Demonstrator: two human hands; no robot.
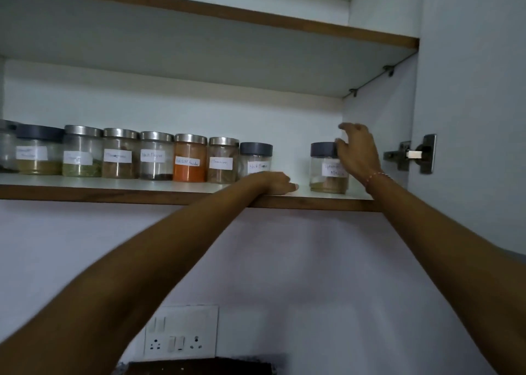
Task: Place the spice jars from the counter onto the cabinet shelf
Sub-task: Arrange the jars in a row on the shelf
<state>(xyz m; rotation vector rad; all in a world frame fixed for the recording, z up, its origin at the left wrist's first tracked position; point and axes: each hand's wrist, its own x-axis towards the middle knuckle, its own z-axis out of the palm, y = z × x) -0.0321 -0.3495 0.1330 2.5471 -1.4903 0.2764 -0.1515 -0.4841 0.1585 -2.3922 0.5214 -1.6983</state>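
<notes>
The white cabinet shelf with a brown wooden front edge [119, 194] carries a row of clear glass spice jars with handwritten white labels. From the left, partly cut off by the frame edge, the row runs through a grey-lidded jar of yellowish powder [38, 152], several steel-lidded jars, a steel-lidded jar of orange powder [190, 158], a steel-lidded jar labelled in script [222, 160], and ends at a grey-lidded jar labelled black pepper [256, 157]. These stand close together, side by side, upright.

Well apart to the right stands a single grey-lidded glass jar with brown powder at its base [327, 168], upright, near the cabinet's right wall. The right hand [357, 151] is at this jar's lid and upper right side, fingers spread and curved; whether it grips the jar or only touches it cannot be told. A thin beaded bracelet [377, 177] sits on that wrist.

The left hand [277, 182] rests flat, palm down, on the shelf between the pepper jar and the lone jar, holding nothing.

A metal door hinge [411, 154] shows at right. A white switch and socket plate [180, 332] is on the wall below.
</notes>
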